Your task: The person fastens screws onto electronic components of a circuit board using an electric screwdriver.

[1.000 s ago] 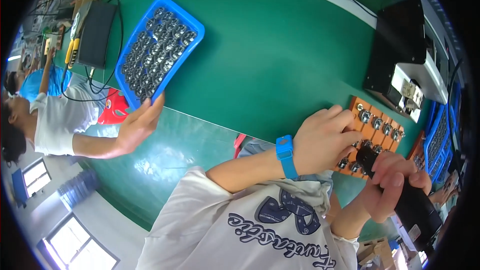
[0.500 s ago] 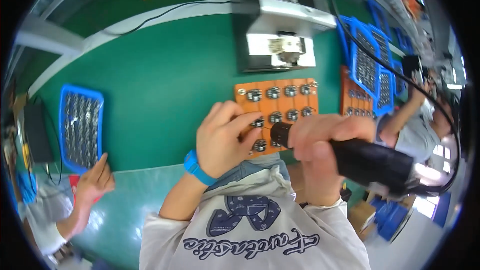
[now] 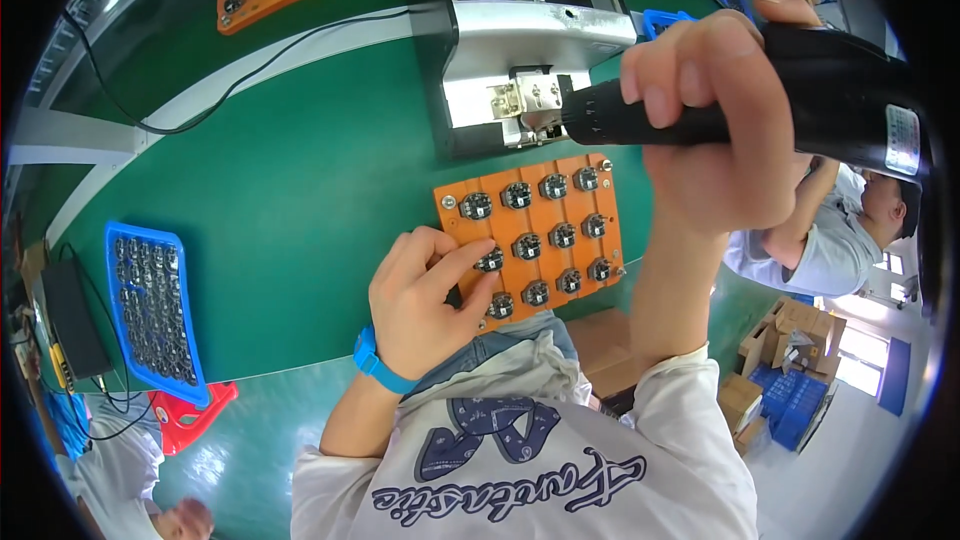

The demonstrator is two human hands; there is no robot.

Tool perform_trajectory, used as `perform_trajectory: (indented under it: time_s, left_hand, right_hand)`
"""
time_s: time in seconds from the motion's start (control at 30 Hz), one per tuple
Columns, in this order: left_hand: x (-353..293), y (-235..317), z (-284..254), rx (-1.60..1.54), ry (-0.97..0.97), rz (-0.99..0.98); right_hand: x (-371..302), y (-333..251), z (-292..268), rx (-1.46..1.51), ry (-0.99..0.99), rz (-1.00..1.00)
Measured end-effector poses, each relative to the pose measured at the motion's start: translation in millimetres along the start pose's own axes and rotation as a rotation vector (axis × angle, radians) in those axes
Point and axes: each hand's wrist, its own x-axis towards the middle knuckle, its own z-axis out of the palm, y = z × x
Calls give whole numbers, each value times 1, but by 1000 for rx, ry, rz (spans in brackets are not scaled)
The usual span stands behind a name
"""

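Holding the black power tool (image 3: pixel 840 100) up high, the right hand (image 3: pixel 720 120) has its fingers wrapped tight around the barrel. It's nearly level, nose at the small metal fixture (image 3: pixel 540 92) on the front of the machine (image 3: pixel 540 35), so my guess is that angle lets the tip line up there. Can't tell if it's actually touching.

The left hand (image 3: pixel 420 285) is down at the orange board (image 3: pixel 505 224), thumb and index a narrow gap apart on either side of one round part (image 3: pixel 489 259) in the left column. Could be to steady it, but I can't tell if they're really pinching. The board's flat on the green bench (image 3: pixel 300 200), right by the person's lap and just below the machine, probably to keep reaches short. Parts sit in rows, likely so each stays put.
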Motion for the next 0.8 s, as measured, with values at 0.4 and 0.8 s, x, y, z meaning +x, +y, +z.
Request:
perform_trajectory:
  time_s: [0.4, 0.8]
  left_hand:
    - [2, -4, -1, -14, 20, 26]
    - [1, -4, -1, -6, 18, 20]
  right_hand:
    - [10, 26, -24, -330, -439, -600]
    - [3, 16, -2, -100, -291, -234]
